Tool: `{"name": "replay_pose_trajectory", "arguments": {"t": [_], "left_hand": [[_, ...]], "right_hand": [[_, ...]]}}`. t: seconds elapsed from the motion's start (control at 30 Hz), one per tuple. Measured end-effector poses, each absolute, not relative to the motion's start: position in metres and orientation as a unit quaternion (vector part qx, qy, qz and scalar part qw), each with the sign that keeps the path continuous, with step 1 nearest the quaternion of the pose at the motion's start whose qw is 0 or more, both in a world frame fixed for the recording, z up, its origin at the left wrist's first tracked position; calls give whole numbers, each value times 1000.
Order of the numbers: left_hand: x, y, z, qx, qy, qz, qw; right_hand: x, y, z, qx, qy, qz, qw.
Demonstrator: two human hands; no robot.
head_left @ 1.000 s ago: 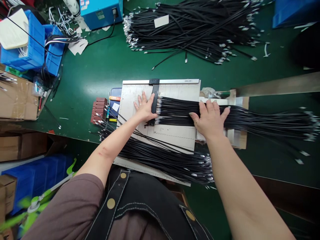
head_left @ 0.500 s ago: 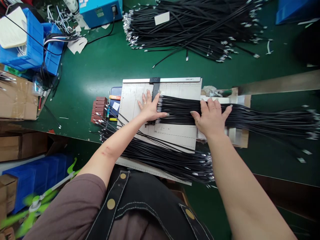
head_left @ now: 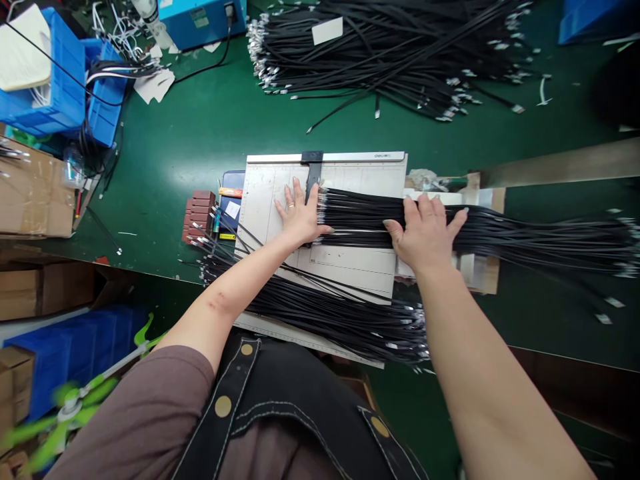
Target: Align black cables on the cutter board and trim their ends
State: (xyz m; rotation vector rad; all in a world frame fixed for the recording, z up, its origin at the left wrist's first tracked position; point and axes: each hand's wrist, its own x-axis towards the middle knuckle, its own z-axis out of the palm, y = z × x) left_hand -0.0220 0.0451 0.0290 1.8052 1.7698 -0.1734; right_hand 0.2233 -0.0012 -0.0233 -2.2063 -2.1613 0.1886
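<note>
Black cables lie side by side across a white cutter board, their metal-tipped left ends lined up against a dark stop bar. My left hand rests with fingers spread over that bar and the cable ends. Further right, my right hand presses flat on the same cables, thumb and little finger stretched apart. A second bundle of black cables lies on the near part of the board, partly hidden by my left forearm.
A large pile of black cables with a paper label lies at the back. A long metal blade sticks out to the right. Brown blocks stand left of the board. Blue bins and a blue box are at the far left.
My left thumb has drawn in slightly at the cable ends. Both hands stay spread in place, and the whole view has shifted a little.
</note>
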Motion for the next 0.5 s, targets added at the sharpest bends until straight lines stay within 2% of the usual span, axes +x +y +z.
{"name": "replay_pose_trajectory", "arguments": {"t": [0.23,0.5], "left_hand": [[-37,52,32,691,665,-80,272],[-73,43,20,658,690,-60,294]], "right_hand": [[220,-1,-18,-711,-698,78,35],[222,0,-22,-709,-700,66,44]]}}
